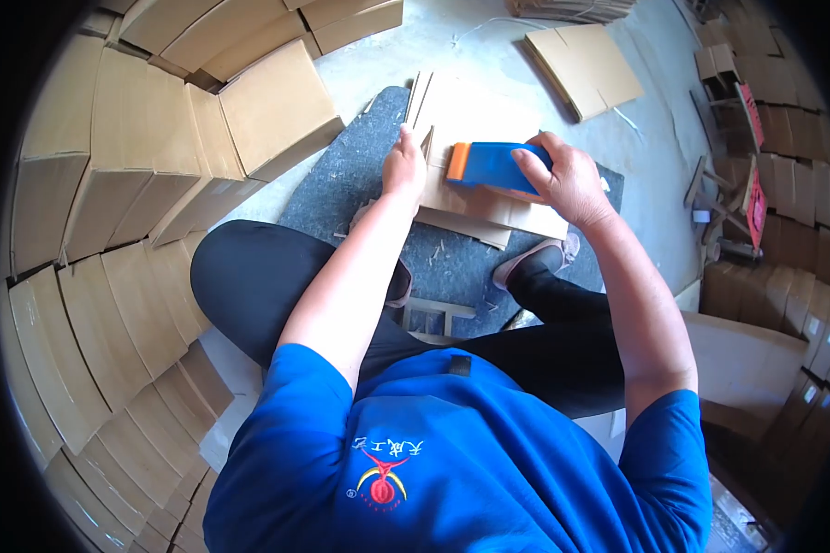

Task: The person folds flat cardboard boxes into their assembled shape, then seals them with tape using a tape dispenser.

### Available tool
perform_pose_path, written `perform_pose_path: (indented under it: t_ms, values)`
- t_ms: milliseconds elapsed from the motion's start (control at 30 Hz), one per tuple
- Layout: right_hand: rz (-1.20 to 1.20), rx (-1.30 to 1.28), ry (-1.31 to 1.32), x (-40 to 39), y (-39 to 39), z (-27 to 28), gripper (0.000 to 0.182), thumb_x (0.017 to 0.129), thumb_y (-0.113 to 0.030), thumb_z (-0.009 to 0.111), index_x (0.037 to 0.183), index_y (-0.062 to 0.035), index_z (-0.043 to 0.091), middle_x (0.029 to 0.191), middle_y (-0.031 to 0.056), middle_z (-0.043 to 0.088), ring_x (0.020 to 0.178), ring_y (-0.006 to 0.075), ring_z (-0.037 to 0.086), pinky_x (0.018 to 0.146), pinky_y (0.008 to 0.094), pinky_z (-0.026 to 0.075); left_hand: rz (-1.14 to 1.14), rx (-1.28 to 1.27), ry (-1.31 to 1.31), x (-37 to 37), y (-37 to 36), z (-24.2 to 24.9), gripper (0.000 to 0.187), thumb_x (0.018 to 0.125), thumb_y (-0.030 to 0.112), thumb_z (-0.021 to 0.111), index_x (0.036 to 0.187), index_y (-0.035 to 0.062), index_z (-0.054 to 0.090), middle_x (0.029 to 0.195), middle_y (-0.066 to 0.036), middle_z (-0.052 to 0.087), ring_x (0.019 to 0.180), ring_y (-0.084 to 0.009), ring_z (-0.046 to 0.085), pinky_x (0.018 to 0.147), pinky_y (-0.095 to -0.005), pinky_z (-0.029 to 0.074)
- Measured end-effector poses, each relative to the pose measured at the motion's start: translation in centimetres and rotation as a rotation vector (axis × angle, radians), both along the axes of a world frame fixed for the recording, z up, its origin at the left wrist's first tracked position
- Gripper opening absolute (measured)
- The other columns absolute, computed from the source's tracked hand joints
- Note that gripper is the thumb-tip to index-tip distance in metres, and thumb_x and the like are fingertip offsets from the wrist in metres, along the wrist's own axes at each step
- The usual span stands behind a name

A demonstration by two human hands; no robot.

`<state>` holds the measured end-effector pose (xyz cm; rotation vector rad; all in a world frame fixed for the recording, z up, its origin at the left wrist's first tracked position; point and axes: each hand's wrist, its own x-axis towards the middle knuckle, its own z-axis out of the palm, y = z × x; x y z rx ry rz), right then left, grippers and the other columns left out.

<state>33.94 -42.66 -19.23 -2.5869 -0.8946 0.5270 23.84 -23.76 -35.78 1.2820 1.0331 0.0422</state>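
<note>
A flattened cardboard box (475, 106) lies in front of me, its upper part washed out by bright light. Along its left edge, my left hand (404, 166) is closed on upright cardboard flaps. My right hand (563, 175) grips a blue tool (503, 166) with an orange end (458, 161), held over the right part of the cardboard. The orange end points left, toward my left hand. Whether the tool touches the cardboard cannot be made out. Beneath the cardboard is a dark grey mat (341, 184) with small scraps on it.
Stacked cardboard boxes (138, 120) line the left side. More stacks (784, 138) stand at the right, near red objects (756, 207). A folded cardboard piece (586, 69) lies on the floor beyond the mat. My legs and shoes are around the mat's near edge.
</note>
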Motion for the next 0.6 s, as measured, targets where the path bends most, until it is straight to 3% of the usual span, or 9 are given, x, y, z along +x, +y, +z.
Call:
perform_pose_path:
  t_ms: [67, 100, 133, 167, 267, 400, 500, 600]
  values:
    - [-0.020, -0.024, 0.057, 0.6, 0.1, 0.2, 0.057, 0.090, -0.054, 0.059, 0.110, -0.0014, 0.067, 0.092, 0.0185, 0.072, 0.086, 0.0295, 0.072, 0.082, 0.0393, 0.057, -0.284, 0.393, -0.007, 0.3, -0.9, 0.6, 0.074, 0.101, 0.058, 0.035, 0.150, 0.0018, 0.033, 0.142, -0.026, 0.049, 0.132, -0.0391, 0.049, 0.110, -0.0425, 0.038]
    - [-0.030, -0.047, 0.107, 0.9, 0.3, 0.4, 0.061, 0.087, -0.057, 0.062, 0.110, -0.0003, 0.068, 0.091, 0.0179, 0.072, 0.082, 0.0282, 0.072, 0.079, 0.0385, 0.057, -0.341, 0.441, 0.116, 0.3, -2.1, 2.3, 0.072, 0.100, 0.054, 0.041, 0.149, 0.0015, 0.034, 0.141, -0.026, 0.051, 0.132, -0.0389, 0.049, 0.110, -0.0423, 0.039]
    - [-0.037, -0.080, 0.100, 1.2, 0.6, 0.6, 0.066, 0.083, -0.062, 0.064, 0.101, 0.0005, 0.073, 0.083, 0.0162, 0.073, 0.075, 0.0253, 0.072, 0.074, 0.0363, 0.058, -0.319, 0.407, 0.075, 0.3, -2.1, 1.9, 0.072, 0.100, 0.053, 0.044, 0.149, 0.0014, 0.034, 0.140, -0.026, 0.051, 0.132, -0.0391, 0.049, 0.110, -0.0426, 0.038]
    - [-0.047, -0.071, 0.106, 1.6, 1.1, 0.8, 0.066, 0.083, -0.062, 0.064, 0.101, 0.0005, 0.073, 0.083, 0.0162, 0.073, 0.075, 0.0253, 0.072, 0.074, 0.0363, 0.058, -0.299, 0.372, 0.034, 0.2, -1.9, 0.9, 0.072, 0.099, 0.051, 0.047, 0.149, 0.0014, 0.034, 0.140, -0.026, 0.051, 0.132, -0.0392, 0.049, 0.110, -0.0429, 0.038]
    - [0.052, -0.304, 0.107, 2.2, 2.5, 1.0, 0.069, 0.083, -0.069, 0.061, 0.083, -0.0010, 0.076, 0.074, 0.0142, 0.072, 0.071, 0.0226, 0.071, 0.074, 0.0335, 0.058, -0.284, 0.434, 0.085, 0.1, -2.0, 0.7, 0.071, 0.099, 0.049, 0.049, 0.149, 0.0017, 0.034, 0.139, -0.027, 0.052, 0.131, -0.0402, 0.050, 0.109, -0.0426, 0.038]
    - [0.025, -0.275, 0.215, 2.6, 0.4, 1.0, 0.068, 0.083, -0.068, 0.062, 0.088, -0.0012, 0.075, 0.077, 0.0148, 0.072, 0.072, 0.0222, 0.072, 0.075, 0.0336, 0.058, -0.300, 0.344, 0.006, -0.2, -1.7, 0.9, 0.067, 0.102, 0.047, 0.045, 0.149, 0.0012, 0.035, 0.142, -0.025, 0.051, 0.135, -0.0359, 0.046, 0.111, -0.0409, 0.036]
    - [0.031, -0.142, 0.292, 3.7, -3.6, 0.8, 0.068, 0.084, -0.065, 0.064, 0.100, 0.0007, 0.073, 0.087, 0.0167, 0.072, 0.082, 0.0228, 0.072, 0.079, 0.0348, 0.059, -0.299, 0.270, -0.021, 0.0, -1.8, 0.8, 0.065, 0.102, 0.046, 0.045, 0.148, 0.0011, 0.037, 0.142, -0.024, 0.051, 0.135, -0.0346, 0.046, 0.112, -0.0399, 0.035]
    - [-0.027, -0.108, 0.291, 4.4, -7.9, 1.1, 0.068, 0.085, -0.062, 0.062, 0.100, 0.0037, 0.072, 0.086, 0.0173, 0.070, 0.077, 0.0222, 0.070, 0.075, 0.0339, 0.058, -0.312, 0.301, 0.036, 0.0, -1.7, 0.6, 0.063, 0.102, 0.045, 0.044, 0.148, 0.0014, 0.038, 0.143, -0.023, 0.051, 0.136, -0.0337, 0.046, 0.112, -0.0390, 0.035]
